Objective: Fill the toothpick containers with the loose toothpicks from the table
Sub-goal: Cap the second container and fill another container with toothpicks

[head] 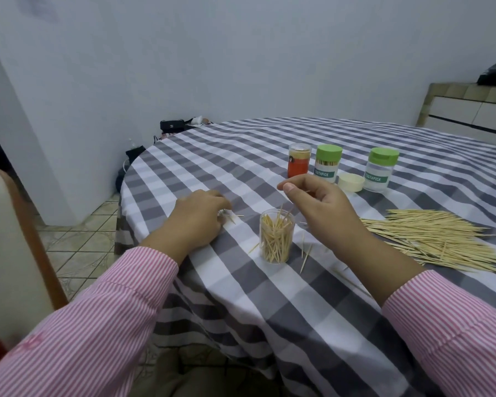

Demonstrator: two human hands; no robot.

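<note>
Right hand pinching a toothpick hovers just at 1 o'clock above the open clear container, left hand fingering strays at its 9 o'clock.

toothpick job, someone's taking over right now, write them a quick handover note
Left hand: on the tablecloth, fingers curled on a few stray toothpicks.
Right hand: raised over the open clear container, pinching what looks like a toothpick.
Done: that container is partly filled; orange container and first green-lidded jar look full.
Left: the big loose pile, the strays near the container, the second green-lidded jar that looks empty, and the loose cap.
</note>
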